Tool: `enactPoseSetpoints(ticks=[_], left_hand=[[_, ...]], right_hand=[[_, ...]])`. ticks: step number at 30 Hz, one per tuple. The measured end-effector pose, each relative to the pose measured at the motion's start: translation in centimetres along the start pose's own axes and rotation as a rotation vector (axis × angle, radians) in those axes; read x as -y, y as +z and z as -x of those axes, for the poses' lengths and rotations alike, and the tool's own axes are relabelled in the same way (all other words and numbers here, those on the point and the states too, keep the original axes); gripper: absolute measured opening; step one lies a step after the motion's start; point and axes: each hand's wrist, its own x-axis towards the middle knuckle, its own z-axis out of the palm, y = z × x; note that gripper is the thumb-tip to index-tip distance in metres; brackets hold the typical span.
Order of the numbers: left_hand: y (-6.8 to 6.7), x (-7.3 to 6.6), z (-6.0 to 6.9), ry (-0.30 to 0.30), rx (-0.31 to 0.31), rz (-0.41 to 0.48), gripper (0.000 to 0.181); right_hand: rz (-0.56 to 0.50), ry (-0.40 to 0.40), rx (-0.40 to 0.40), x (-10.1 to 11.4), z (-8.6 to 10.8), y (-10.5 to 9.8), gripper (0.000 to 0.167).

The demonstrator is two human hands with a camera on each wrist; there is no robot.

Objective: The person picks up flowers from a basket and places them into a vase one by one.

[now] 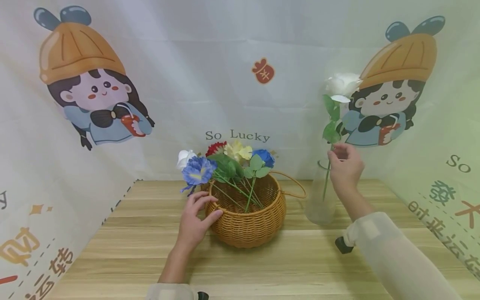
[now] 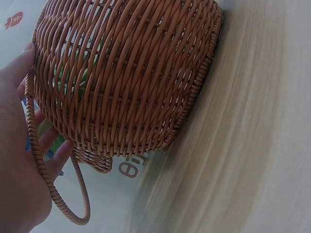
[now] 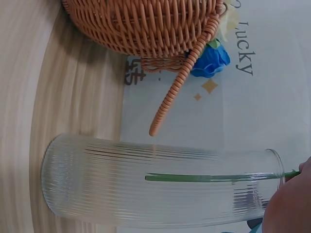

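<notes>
Pinching the stem [image 3: 209, 178]: our right hand [image 1: 346, 166] has thumb and fingertips together on it, just below the leaves, with little or no gap left between them. How firmly we press, we cannot tell.
White rose [image 1: 342, 85]: upright over the right side of the counter [image 1: 288, 266], its bloom well above our grip and its bare lower stem below.
Long axis: close to vertical, the lower end leaning slightly left in the head view and running nearly in line with the vase [image 3: 97, 204].
Vase mouth: the relation that counts, we judge — the stem already passes inside the rim, and our grip sits about level with it, on the right. Whether our fingers touch the glass, we cannot tell.
Stem's cut end: inside the vase, roughly halfway down and well apart from the bottom; straight down looks to us like the free direction.
Nearer hand: the right, plainly. Our left hand [image 1: 195, 221] rests on the left rim of the wicker basket [image 1: 247, 229], fingers spread and loosely bent, well apart from the rose.
Basket handle [image 3: 175, 94]: reaching right from the basket, just beside the vase's left wall — worth minding, we think, if the vase shifts.
Basket flowers: the blue rose [image 1: 264, 157] leans right, the yellow flower [image 1: 237, 151] stands at the far middle, and the violet-blue flower [image 1: 199, 170] hangs over the left rim.
</notes>
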Motion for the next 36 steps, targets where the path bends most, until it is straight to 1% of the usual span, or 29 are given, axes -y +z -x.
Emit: enactPoseSetpoints(ticks=[10,13,21,28,36], left_hand=[[0.0,0.1,0.0,0.003,-0.004,0.002,0.029],[0.0,0.0,0.0,-0.001,-0.004,-0.002,0.029],[0.0,-0.1,0.0,-0.004,-0.003,-0.001,0.029],[0.1,-0.1,0.0,-0.005,-0.002,0.003,0.029],[0.1,-0.1,0.0,0.002,-0.002,0.005,0.03]], right_hand=[[0.023,-0.084,-0.011,-0.4,0.6,0.4,0.015],[0.034,-0.098,-0.012,-0.4,0.7,0.5,0.014],[0.041,-0.103,-0.005,-0.4,0.8,0.4,0.013],[0.012,-0.094,-0.011,-0.4,1.0,0.3,0.013],[-0.027,-0.127,0.017,0.2,1.8,0.6,0.013]])
